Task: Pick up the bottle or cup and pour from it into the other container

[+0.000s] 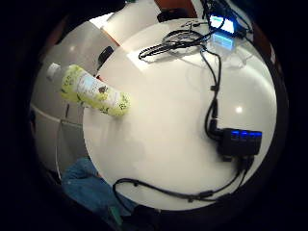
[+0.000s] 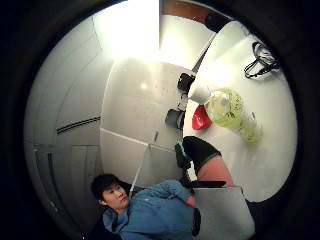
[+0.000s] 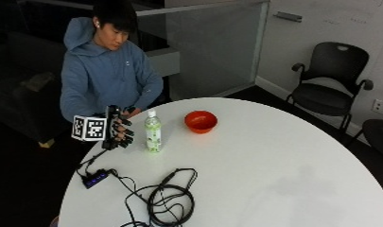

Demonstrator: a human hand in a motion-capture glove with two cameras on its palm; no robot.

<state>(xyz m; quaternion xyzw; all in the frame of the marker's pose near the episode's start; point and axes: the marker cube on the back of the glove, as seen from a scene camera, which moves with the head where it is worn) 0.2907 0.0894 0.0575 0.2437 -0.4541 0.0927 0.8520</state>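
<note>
The upright, capped green-labelled bottle (image 3: 152,132) stands near the table (image 3: 273,161) edge at three o'clock from the gloved right hand (image 3: 118,134), whose loosely curled fingers hold nothing, orange bowl (image 3: 200,121) beyond.

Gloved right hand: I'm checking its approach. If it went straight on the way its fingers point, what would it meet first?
Probably the bottle, upright just beyond the gloved right hand; depth is unclear.

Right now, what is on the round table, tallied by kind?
Bottles: 1, the green bottle, upright with a white cap.
Bowls: 1, the orange bowl, beside the bottle.
Cable bundles: 1, the coiled black cables.
USB hubs: 1, the black hub at the table edge.
Total: 4.
The gloved right hand is beside the bottle, not holding it.
</note>
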